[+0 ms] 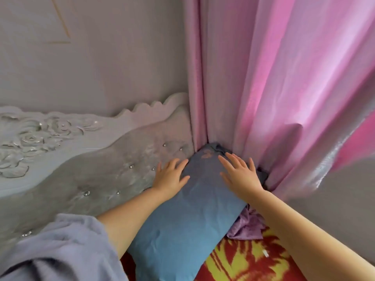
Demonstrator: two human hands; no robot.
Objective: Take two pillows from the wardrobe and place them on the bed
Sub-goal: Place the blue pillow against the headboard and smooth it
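Blue pillow (186,216): lying on the bed, on the red-and-yellow bedspread (249,260), long side against the padded headboard (97,175). Far end of the pillow pushed into the corner where headboard meets pink curtain (274,88); near end toward the camera, at the bottom of the view. Long axis running from that near end up and slightly rightward into the corner, roughly along the headboard. A small pinkish mark near the pillow's far end.

Left hand (171,175) flat on the pillow's headboard-side edge, fingers spread and apart, pressing rather than gripping. Right hand (240,175) flat on the pillow's curtain-side edge near the far end, fingers likewise spread, closed on nothing. A grey sleeve (60,246) bunched on the left forearm, on the headboard side of the pillow.

A crumpled lilac cloth (248,224) tucked beside the pillow on its curtain side, partly under it.

Risks, as judged from here: pillow sitting unevenly on the lilac cloth and tilting or sliding off it once the hands lift; far end jammed too deep, catching the curtain's hem beneath it and dragging the folds. Only one pillow in view; whether the second is already placed cannot be told.
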